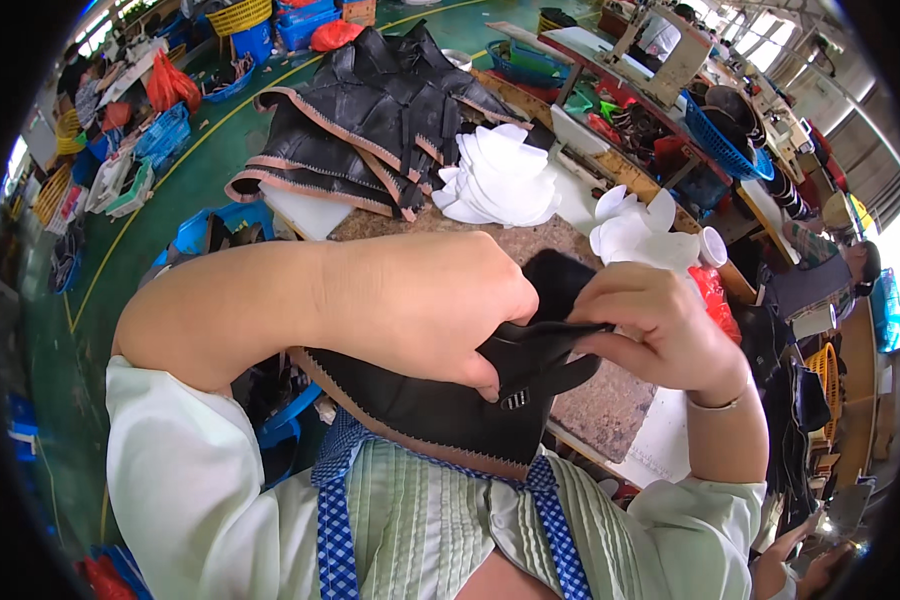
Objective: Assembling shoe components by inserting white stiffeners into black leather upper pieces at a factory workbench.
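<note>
Both hands hold a black leather boot upper [400, 385] in front of my body, its lower edge trimmed with a pinkish-brown zigzag border. My left hand [460, 310] reaches across from the left, its thumb and fingers closed on a fold of the leather. On the right, my right hand [645, 325] pinches the upper's far end between thumb and fingers. A small light printed mark shows near my left thumb. Under the upper lies a speckled brown slab [605, 415], partly hidden. Just beyond my hands sits a pile of white curved stiffener pieces [500, 175].
More black uppers with zigzag edges [370, 110] are heaped at the back. Loose white pieces [640, 230] and a white tape roll [711, 246] lie beyond my right hand. A blue basket [725, 140] stands back right. Another person [835, 265] sits at the right.
</note>
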A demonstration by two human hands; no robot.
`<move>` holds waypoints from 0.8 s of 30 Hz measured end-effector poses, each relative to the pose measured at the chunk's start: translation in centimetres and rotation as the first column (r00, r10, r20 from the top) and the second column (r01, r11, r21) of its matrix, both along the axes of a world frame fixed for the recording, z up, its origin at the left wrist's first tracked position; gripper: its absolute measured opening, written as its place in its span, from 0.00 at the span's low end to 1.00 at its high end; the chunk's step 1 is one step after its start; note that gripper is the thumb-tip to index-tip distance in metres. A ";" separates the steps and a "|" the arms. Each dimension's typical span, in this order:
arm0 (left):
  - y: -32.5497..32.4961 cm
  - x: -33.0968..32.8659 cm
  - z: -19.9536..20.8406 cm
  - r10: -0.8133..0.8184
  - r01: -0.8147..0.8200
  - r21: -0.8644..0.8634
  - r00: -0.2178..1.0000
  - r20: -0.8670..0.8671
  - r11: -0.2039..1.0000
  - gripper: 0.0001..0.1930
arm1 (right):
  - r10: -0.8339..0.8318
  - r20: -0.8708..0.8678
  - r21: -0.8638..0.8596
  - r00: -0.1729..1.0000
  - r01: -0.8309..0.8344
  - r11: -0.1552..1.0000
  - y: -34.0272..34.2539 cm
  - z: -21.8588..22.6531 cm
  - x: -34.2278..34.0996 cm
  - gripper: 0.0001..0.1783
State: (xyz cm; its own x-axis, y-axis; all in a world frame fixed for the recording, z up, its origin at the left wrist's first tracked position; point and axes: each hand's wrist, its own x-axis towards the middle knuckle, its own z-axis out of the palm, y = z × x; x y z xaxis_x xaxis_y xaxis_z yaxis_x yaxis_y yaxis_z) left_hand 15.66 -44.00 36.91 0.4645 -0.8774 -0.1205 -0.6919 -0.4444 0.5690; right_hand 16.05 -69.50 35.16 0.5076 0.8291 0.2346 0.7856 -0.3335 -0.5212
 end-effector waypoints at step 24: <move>3.7 -1.8 0.0 0.310 -0.251 -0.308 0.938 0.158 0.918 0.17 | -0.130 -0.476 0.192 0.870 0.247 0.950 5.4 -1.1 -1.4 0.08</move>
